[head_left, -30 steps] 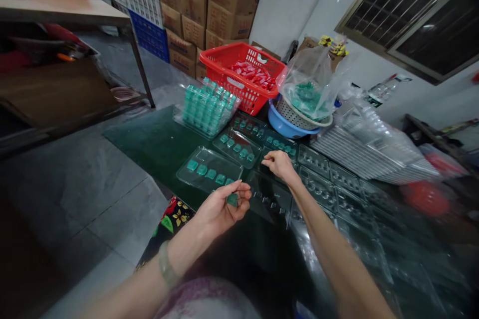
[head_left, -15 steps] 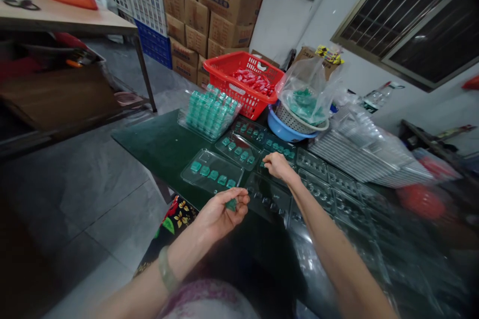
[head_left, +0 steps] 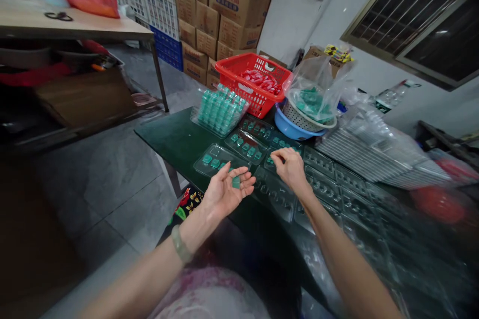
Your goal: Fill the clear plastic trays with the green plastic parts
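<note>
Clear trays (head_left: pixel 275 194) in rows on the bench (head_left: pixel 168 137), some part-filled. Left hand (head_left: pixel 227 190), curled a moment ago, now spread palm-up, one green piece (head_left: pixel 235 183) loose on it; right hand (head_left: pixel 291 168) stays pinched over a tray, contents unclear.

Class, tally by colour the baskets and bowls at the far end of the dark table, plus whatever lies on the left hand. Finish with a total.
Red basket: 1
Blue basin: 1
White colander: 1
Green piece on the left hand: 1
Total: 4
</note>
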{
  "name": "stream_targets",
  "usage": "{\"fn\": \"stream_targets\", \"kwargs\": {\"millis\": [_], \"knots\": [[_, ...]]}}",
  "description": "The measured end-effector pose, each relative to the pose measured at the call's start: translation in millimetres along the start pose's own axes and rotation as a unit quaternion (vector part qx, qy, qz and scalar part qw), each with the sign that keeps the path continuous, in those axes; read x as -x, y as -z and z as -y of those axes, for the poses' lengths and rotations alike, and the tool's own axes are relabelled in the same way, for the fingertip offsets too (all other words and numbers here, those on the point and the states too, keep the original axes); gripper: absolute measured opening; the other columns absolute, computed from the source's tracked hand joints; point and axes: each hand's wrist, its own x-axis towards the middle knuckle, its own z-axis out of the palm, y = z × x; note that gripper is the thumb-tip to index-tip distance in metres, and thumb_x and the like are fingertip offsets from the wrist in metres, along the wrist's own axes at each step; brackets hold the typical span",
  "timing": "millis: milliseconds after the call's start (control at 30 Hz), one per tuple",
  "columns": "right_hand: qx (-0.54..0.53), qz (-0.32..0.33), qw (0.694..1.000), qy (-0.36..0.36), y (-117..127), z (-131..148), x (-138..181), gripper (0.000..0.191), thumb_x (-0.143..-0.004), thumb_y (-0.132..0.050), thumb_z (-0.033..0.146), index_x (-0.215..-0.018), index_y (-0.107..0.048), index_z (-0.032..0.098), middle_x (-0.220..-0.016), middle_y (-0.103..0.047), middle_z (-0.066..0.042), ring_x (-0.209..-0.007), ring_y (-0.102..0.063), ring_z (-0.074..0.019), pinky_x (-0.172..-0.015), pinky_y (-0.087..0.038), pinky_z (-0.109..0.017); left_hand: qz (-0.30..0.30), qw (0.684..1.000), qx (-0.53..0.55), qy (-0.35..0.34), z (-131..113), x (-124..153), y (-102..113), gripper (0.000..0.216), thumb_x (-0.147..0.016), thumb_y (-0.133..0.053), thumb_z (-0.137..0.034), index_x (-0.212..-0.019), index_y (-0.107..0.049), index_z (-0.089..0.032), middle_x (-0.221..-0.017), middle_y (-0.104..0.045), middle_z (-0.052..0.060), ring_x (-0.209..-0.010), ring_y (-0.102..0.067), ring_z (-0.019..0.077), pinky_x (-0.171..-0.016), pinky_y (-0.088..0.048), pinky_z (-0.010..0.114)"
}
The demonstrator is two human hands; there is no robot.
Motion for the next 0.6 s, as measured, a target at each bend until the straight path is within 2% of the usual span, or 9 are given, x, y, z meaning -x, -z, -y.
{"fn": "stream_targets", "kwargs": {"millis": [33, 100, 233, 367, 600], "knots": [[-0.052, -0.007, 0.998, 0.023, 5.4, 13.2, 9.9, 0.021, -0.082, -0.04, 0.025, -0.081, -0.06, 0.019, -0.082, -0.06, -0.005, -0.081, -0.049, -0.0179, -0.073, -0.032, -0.03, 0.004, 1.0, 0.001, -0.003, 1.2, -0.6, -1.1, 0.034, -0.075, -0.048, -0.039, -0.083, -0.059, -0.007, -0.086, -0.058, 0.015, -0.084, -0.056, 0.0242, -0.072, -0.045, 0.037], [-0.119, 0.019, 0.99, 0.067, 12.1, 40.2, 29.9, 0.019, -0.082, -0.041, 0.023, -0.087, -0.059, 0.022, -0.081, -0.061, -0.002, -0.078, -0.05, -0.0161, -0.072, -0.032, -0.029, 0.009, 1.0, -0.001, -0.006, 5.4, -2.2, -4.5, 0.034, -0.076, -0.046, -0.039, -0.079, -0.059, -0.008, -0.082, -0.058, 0.013, -0.08, -0.057, 0.0222, -0.072, -0.044, 0.036], [-0.129, 0.046, 0.99, 0.043, 6.2, 72.5, 55.9, 0.019, -0.075, -0.053, 0.03, -0.092, -0.058, 0.024, -0.073, -0.06, -0.001, -0.073, -0.049, -0.0174, -0.067, -0.033, -0.03, -0.024, 0.999, -0.034, -0.024, 17.8, -5.3, -13.2, 0.034, -0.077, -0.045, -0.039, -0.072, -0.06, -0.009, -0.071, -0.058, 0.008, -0.07, -0.056, 0.0176, -0.067, -0.044, 0.031], [-0.127, 0.022, 0.992, -0.007, -7.8, 66.1, 64.1, 0.018, -0.074, -0.053, 0.027, -0.091, -0.058, 0.022, -0.079, -0.059, -0.003, -0.076, -0.049, -0.0178, -0.069, -0.034, -0.03, -0.055, 0.995, -0.076, -0.041, 27.8, -5.3, -18.0, 0.032, -0.077, -0.046, -0.038, -0.074, -0.061, -0.009, -0.072, -0.059, 0.007, -0.068, -0.056, 0.016, -0.066, -0.043, 0.029], [-0.141, 0.019, 0.989, -0.029, -7.0, 43.2, 71.4, 0.018, -0.075, -0.05, 0.02, -0.09, -0.059, 0.022, -0.078, -0.055, -0.004, -0.078, -0.048, -0.0181, -0.07, -0.037, -0.03, 0.0, 0.99, -0.138, -0.007, 28.1, 0.0, -20.9, 0.036, -0.079, -0.042, -0.041, -0.092, -0.056, -0.01, -0.082, -0.059, 0.011, -0.068, -0.056, 0.0171, -0.069, -0.044, 0.037]]}}
